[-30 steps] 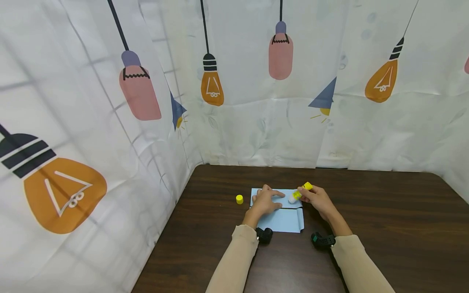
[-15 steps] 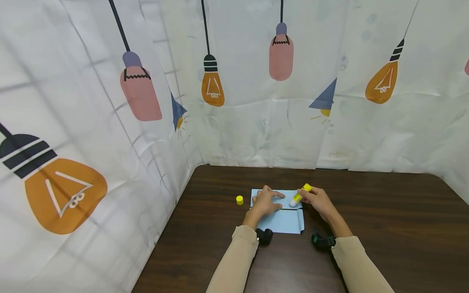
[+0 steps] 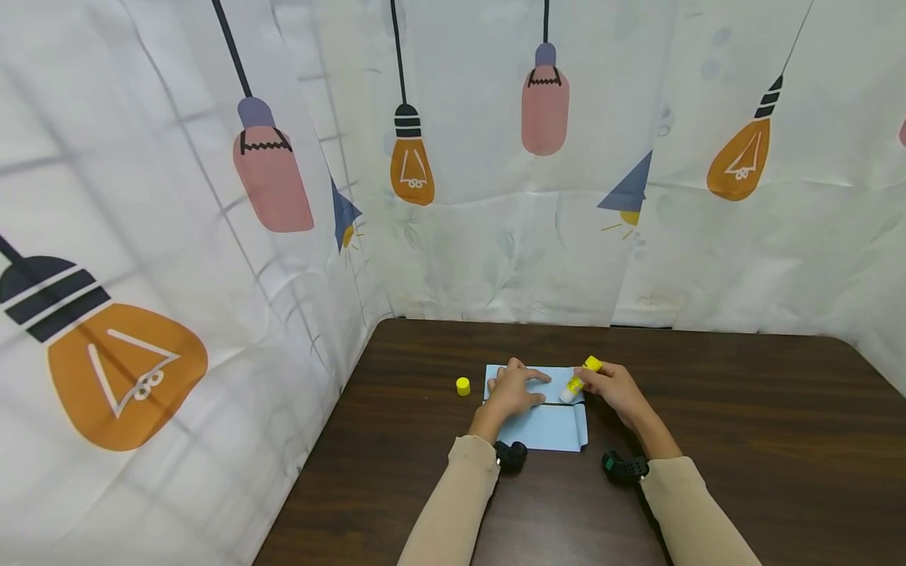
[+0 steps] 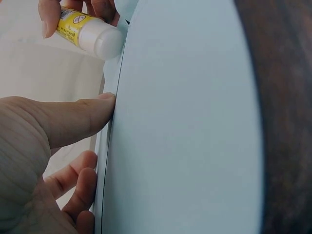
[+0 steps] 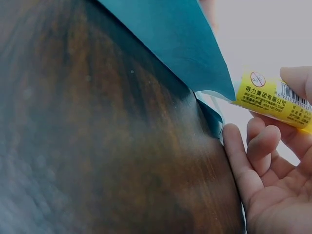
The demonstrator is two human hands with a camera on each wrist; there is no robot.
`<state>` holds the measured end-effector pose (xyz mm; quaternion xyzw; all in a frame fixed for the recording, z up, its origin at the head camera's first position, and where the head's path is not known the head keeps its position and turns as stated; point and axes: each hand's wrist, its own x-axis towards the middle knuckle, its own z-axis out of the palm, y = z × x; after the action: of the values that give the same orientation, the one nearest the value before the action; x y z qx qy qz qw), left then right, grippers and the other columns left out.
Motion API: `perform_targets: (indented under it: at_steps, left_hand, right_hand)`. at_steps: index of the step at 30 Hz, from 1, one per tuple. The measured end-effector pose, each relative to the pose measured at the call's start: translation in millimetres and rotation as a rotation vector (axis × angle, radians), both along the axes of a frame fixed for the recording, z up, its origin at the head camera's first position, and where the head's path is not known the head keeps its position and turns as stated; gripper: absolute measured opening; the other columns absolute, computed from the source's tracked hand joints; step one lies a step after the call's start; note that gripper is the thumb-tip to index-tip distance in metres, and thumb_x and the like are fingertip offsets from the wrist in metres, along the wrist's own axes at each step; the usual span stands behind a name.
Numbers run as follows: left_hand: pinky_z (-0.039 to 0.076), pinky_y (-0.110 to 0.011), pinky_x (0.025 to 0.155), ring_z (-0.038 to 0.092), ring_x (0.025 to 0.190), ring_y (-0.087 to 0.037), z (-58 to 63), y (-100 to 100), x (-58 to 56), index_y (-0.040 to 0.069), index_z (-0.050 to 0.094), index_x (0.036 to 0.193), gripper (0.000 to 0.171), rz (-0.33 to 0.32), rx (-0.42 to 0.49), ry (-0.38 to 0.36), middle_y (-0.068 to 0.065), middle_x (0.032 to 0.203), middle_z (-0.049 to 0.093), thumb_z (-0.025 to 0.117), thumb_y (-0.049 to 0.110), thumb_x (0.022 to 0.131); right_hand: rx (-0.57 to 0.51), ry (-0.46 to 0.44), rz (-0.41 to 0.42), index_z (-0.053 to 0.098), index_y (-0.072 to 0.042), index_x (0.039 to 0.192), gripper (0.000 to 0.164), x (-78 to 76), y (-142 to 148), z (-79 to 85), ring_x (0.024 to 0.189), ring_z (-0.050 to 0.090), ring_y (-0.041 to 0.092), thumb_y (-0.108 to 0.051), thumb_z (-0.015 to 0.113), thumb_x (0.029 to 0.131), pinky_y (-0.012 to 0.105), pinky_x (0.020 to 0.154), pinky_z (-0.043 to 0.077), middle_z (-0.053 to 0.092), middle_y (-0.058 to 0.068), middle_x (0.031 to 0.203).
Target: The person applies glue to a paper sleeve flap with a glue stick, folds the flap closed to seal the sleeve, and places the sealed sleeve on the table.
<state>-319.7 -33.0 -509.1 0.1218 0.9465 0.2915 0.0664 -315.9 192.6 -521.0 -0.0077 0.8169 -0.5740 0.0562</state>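
A sheet of light blue folded paper (image 3: pixel 541 431) lies on the table with a crease across its middle and a raised fold at its right side. My left hand (image 3: pixel 515 391) rests on the far half, fingers spread; in the left wrist view its thumb (image 4: pixel 80 117) presses at the crease. My right hand (image 3: pixel 619 389) grips a yellow and white glue stick (image 3: pixel 576 384) between thumb and fingers, tilted, its white end down at the paper's right side. In the right wrist view, the paper edge (image 5: pixel 180 44) hides the glue stick's tip.
A yellow cap (image 3: pixel 463 386) stands on the dark wooden table (image 3: pixel 743 440), left of the paper. Behind and to the left hangs a white curtain (image 3: pixel 481 259) printed with lamps. Each wrist wears a black strap camera.
The glue stick's white end has shifted slightly toward the near side and to the right over the paper. My left hand and the cap have stayed in place.
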Motion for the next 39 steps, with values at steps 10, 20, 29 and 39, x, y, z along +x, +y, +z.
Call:
perform_targets:
  at_steps: [10,20,29,39]
  left_hand:
    - [0.029,-0.041,0.082,0.042,0.102,-0.02,1.1,-0.7,1.7,0.035,0.074,0.124,0.032,0.0,0.015,-0.003,0.0,0.117,0.049,0.077,0.029,0.092]
    - [0.03,-0.041,0.081,0.043,0.103,-0.021,0.7,0.0,1.0,0.036,0.074,0.124,0.032,0.0,-0.008,0.0,-0.001,0.12,0.05,0.077,0.03,0.093]
    - [0.032,-0.043,0.085,0.044,0.105,-0.021,-0.8,0.5,0.7,0.036,0.074,0.124,0.032,0.001,-0.012,-0.003,-0.001,0.122,0.05,0.077,0.031,0.092]
    - [0.033,-0.044,0.086,0.045,0.107,-0.022,0.3,0.9,1.0,0.036,0.074,0.123,0.032,0.004,-0.008,0.006,-0.001,0.122,0.051,0.077,0.03,0.092]
  right_hand:
    - [-0.043,0.004,0.008,0.065,0.003,0.126,0.056,0.4,-0.3,0.2,0.092,0.058,0.019,-0.047,0.063,0.1,0.025,0.082,0.052,0.063,0.002,0.096]
    - [-0.088,0.022,0.031,0.06,-0.001,0.137,0.054,1.0,1.8,-2.3,0.089,0.057,0.018,-0.043,0.061,0.103,0.024,0.078,0.051,0.061,0.004,0.097]
    - [-0.112,0.033,0.042,0.054,-0.004,0.144,0.049,-1.0,3.1,-5.9,0.089,0.058,0.016,-0.033,0.06,0.104,0.021,0.079,0.053,0.061,0.011,0.112]
    - [-0.101,0.041,0.051,0.053,-0.006,0.146,0.049,-3.8,4.6,-8.1,0.092,0.06,0.015,-0.031,0.06,0.104,0.02,0.081,0.054,0.059,0.015,0.121]
